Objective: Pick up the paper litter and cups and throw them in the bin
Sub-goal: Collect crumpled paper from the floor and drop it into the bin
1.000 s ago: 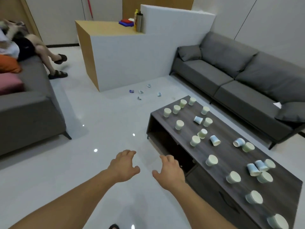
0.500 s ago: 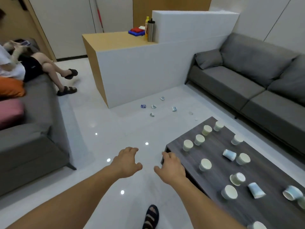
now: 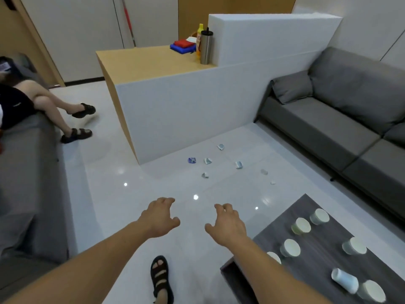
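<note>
White glossy floor (image 3: pixel 109 194) fills the middle of the room, with the white partition (image 3: pixel 186 110) as the landmark: scraps of paper litter (image 3: pixel 207 161) lie scattered on the tiles just in front of its base, a blue one (image 3: pixel 192 160) nearest its corner. Well short of the partition, toward the camera and to the right, the dark wood surface (image 3: pixel 324 255) carries the paper cups (image 3: pixel 289 248), most standing, one (image 3: pixel 344 280) tipped on its side. No bin shows anywhere, so where the rubbish must go is unknown from this view.

Risks, as I judge them: the smallest pale scraps (image 3: pixel 272 183) nearly vanish against the shiny tiles and could be missed; the light cups could topple or roll off the surface if brushed by the right forearm, which passes over its near corner; the sandalled foot (image 3: pixel 160 275) could slip or tread on litter.

Both arms reach forward toward the partition, palms down. The left hand (image 3: pixel 158 217) and right hand (image 3: pixel 226 224) hover empty above the floor, fingers (image 3: pixel 168 200) loosely spread and slightly curled, holding nothing, possibly readying to gather the scraps.
</note>
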A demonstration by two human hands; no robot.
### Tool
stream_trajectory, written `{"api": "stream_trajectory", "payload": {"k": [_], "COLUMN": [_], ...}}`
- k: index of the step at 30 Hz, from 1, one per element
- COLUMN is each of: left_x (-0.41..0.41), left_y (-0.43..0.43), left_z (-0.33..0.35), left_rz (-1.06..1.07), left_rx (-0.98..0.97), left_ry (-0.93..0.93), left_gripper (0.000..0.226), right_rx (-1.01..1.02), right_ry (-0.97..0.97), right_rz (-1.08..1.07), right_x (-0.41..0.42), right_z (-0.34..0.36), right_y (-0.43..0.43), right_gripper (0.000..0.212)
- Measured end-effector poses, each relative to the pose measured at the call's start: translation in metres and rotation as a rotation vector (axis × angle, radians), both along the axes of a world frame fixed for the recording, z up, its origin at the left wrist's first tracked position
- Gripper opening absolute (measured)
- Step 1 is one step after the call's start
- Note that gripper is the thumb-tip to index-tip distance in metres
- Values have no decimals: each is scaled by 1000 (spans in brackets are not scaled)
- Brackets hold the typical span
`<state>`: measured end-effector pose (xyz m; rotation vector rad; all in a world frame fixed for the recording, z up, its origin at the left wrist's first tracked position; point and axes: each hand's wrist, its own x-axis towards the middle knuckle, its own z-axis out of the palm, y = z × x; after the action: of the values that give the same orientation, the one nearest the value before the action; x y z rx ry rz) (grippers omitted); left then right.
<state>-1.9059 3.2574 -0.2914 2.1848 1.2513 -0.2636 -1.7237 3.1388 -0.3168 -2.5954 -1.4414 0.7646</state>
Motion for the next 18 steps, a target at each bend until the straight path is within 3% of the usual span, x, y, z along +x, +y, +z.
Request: {"api": "stream_trajectory", "payload": {"k": [8,18], "left_x": [98,260], "left_y": [190,351], "left_z": [9,-25], "left_rz": [-143,-217], "left_rx": [25,-49], "left_ry": [5,69], "left_gripper": [72,73], "right_rx": [47,-53], "right_ry": [-33,43], "right_rz": [-144,-216], "right_x": [85,230], "right_z": [12,-26], "right_y": [166,321], "right_gripper": [73,73]}}
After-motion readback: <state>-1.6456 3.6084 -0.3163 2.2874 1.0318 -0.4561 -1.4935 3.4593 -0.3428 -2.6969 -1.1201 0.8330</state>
